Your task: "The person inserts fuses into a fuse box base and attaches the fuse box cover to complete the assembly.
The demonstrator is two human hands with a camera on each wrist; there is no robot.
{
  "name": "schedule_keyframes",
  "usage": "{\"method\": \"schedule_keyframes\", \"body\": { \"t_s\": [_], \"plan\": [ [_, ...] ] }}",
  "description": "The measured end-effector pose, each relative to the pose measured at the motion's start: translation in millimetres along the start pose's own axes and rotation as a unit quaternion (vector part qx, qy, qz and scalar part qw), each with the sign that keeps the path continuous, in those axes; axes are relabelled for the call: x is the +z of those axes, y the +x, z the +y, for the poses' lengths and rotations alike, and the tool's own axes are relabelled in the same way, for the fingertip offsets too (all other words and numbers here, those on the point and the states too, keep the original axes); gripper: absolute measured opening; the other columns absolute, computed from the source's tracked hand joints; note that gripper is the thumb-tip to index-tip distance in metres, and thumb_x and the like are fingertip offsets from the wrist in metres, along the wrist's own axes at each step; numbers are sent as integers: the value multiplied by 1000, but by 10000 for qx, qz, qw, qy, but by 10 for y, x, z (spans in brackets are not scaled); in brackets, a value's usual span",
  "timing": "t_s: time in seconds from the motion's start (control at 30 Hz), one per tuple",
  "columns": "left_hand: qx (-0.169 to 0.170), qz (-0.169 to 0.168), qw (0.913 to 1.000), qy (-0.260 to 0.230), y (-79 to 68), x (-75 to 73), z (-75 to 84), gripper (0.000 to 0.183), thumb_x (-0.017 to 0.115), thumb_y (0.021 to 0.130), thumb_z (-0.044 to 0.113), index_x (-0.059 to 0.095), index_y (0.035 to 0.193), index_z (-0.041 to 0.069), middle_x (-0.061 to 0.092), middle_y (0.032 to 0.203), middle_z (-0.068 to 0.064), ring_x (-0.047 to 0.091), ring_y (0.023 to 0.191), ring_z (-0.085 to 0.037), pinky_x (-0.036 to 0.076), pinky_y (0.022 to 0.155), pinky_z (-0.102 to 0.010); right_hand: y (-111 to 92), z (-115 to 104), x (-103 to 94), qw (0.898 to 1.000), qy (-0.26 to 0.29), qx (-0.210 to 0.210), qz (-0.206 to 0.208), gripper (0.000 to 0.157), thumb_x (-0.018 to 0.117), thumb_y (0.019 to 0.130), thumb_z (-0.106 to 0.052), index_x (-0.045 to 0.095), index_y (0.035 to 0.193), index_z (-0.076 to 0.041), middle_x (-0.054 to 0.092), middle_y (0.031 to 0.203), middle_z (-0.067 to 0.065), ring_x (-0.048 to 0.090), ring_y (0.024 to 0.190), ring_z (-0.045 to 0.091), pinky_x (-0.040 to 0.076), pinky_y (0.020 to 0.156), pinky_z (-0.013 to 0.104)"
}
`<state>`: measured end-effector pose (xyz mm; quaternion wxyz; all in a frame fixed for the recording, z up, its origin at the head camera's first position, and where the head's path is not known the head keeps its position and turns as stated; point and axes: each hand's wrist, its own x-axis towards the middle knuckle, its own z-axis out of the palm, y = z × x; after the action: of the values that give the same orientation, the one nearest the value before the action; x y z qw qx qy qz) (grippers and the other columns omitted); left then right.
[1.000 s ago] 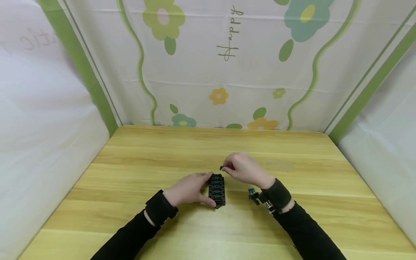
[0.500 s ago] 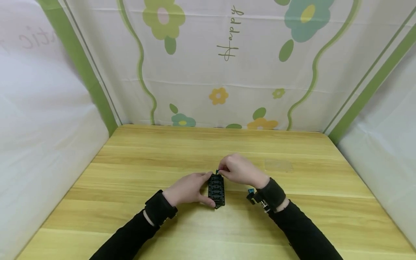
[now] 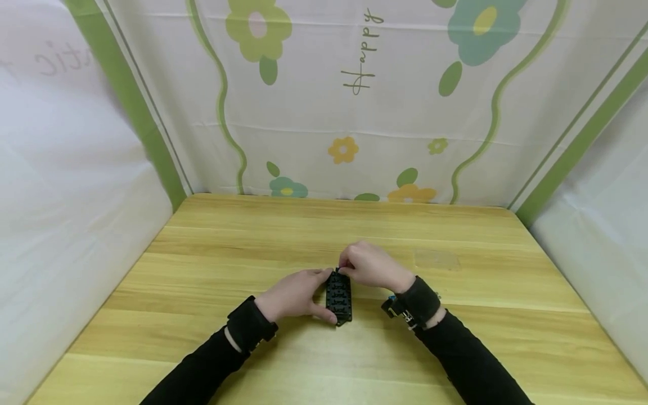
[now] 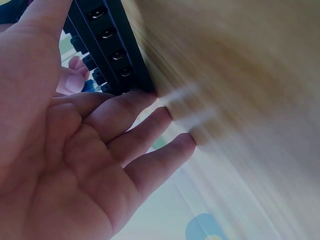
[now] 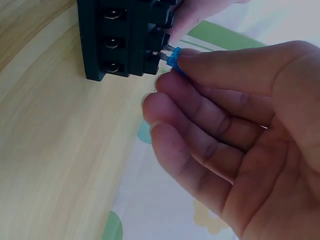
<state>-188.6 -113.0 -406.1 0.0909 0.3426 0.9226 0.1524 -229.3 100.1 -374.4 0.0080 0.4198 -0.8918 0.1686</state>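
A black fuse box [image 3: 338, 298] lies on the table with its long side running away from me. My left hand [image 3: 298, 292] holds it from the left, thumb at the near end and index finger at the far end. In the left wrist view, the other fingers [image 4: 165, 162] reach past the end of the box, tips on the tabletop. Above the far end, my right hand [image 3: 372, 264] pinches a small blue blade fuse [image 5: 175, 57] between thumb and forefinger. Its two metal prongs point into the end slot of the box. How deep they sit I cannot tell.
A bit of blue [image 3: 392, 297] shows beside the right wristband, mostly hidden by the wrist camera. A clear flat rectangle [image 3: 437, 259] lies on the wooden table [image 3: 253, 225] at the right. Flower-printed cloth [image 3: 314, 101] hangs behind the table.
My right hand has moved left and slightly down, bringing the blue fuse from beyond the box onto its far end. The left hand and the box have stayed in place.
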Motion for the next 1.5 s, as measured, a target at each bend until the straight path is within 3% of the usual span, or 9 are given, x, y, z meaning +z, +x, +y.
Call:
{"method": "schedule_keyframes", "body": {
  "t_s": [0.57,1.03,1.5],
  "plan": [
    [132,81,9998,-130,0,-7,4,104,67,72,68,33,148,6,46,139,-9,47,124,-21,37,98,-31,47,8,30,9997,-178,90,-167,9,66,89,-11,70,81,-13,57,72,-9,49,57,4,42,55,19],
    [215,108,9996,-133,-4,-9,7,106,65,72,68,34,147,1,47,138,-11,49,122,-21,38,97,-30,54,6,64,9995,-274,76,-105,11,66,88,-11,69,77,-15,55,69,-11,48,55,3,41,53,17],
    [237,157,9995,-141,0,3,-1,104,67,72,67,35,147,4,48,137,-10,48,122,-21,37,98,-31,52,-44,97,9988,-481,-10,94,17,65,88,-10,66,72,-17,51,64,-12,44,52,3,38,49,18]
  ]
}}
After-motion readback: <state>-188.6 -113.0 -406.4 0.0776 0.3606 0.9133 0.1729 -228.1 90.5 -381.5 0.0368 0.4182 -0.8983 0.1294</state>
